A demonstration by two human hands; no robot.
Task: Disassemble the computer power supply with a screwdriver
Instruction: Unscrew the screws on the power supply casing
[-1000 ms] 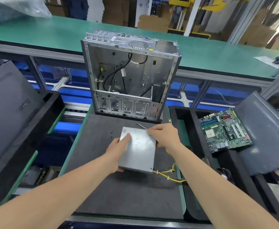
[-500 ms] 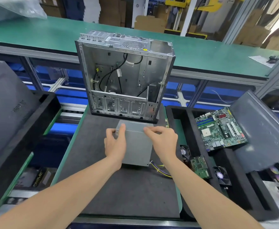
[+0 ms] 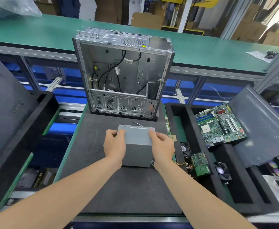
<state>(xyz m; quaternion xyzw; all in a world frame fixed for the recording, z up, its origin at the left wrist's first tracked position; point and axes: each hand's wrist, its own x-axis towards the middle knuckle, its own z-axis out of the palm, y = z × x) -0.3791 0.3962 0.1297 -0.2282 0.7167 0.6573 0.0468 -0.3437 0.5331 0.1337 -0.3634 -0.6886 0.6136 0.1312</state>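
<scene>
Head view: plain grey power supply (image 3: pixel 136 146), seemingly upright.

Plain matte grey power supply (image 3: pixel 136 146) in front of me, on a charcoal mat (image 3: pixel 102 187) edged in green. Beyond it the case (image 3: pixel 135 75) is bare silver with black cables (image 3: pixel 105 75) and dotted mesh vents (image 3: pixel 131 41); on my right, a green motherboard (image 3: pixel 219 124) striped with blue and white slots (image 3: pixel 231 125).
</scene>
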